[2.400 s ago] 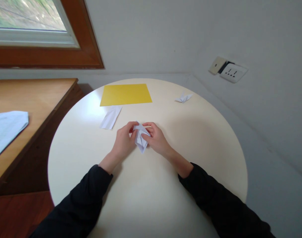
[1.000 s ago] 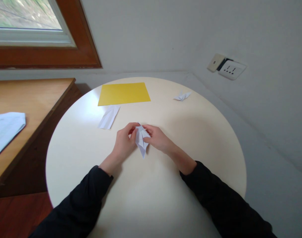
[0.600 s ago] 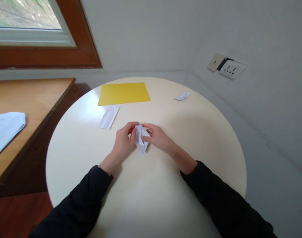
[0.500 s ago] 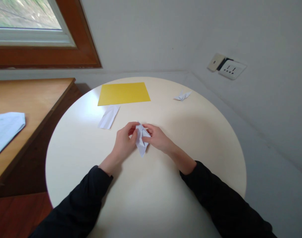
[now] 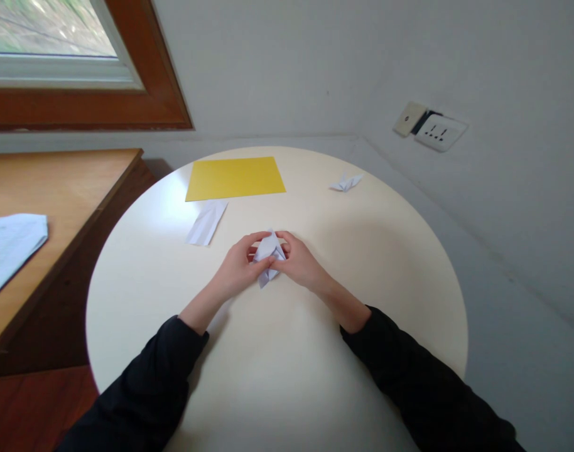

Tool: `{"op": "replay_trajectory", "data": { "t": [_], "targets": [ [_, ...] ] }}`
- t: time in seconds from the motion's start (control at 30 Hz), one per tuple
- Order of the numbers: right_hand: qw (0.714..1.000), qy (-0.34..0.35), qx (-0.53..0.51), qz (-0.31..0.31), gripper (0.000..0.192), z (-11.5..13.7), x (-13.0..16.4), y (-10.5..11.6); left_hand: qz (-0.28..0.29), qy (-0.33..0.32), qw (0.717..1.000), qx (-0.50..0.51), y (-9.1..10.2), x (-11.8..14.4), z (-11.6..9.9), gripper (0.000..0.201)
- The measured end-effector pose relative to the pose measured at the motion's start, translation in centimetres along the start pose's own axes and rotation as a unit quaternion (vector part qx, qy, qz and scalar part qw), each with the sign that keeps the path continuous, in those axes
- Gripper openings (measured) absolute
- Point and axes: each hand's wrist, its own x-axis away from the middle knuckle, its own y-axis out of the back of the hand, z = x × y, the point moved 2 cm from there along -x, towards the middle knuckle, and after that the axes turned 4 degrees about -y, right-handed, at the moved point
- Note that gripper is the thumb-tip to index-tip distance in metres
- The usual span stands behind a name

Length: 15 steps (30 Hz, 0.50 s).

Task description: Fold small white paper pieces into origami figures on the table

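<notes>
Folded white paper [image 5: 267, 256] tilted leftward since; both hands pinching, no writing.

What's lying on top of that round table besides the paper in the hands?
On the round table lie a yellow sheet, a folded white strip and a small white folded figure. Whatever sits under the hands and sleeves is covered.

There is only one view, from a camera on the person's head, looking forward and down at the round table [image 5: 372, 301]. It is near the table, and both sleeves enter from the bottom edge. The wall [image 5: 287, 69] closes the top of the view.
</notes>
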Motion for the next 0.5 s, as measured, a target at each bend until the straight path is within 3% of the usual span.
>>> {"op": "replay_trajectory", "data": {
  "t": [0.3, 0.5],
  "targets": [
    [0.998, -0.022, -0.059, -0.002, 0.043, 0.2, -0.11, 0.16, 0.09, -0.005, 0.995, 0.046, 0.37, 0.14, -0.7, 0.052],
    [0.999, -0.026, -0.033, -0.006, 0.035, 0.01, -0.25, 0.02, 0.073, 0.009, 0.997, 0.002, 0.43, 0.13, -0.63, 0.046]
  ]
}}
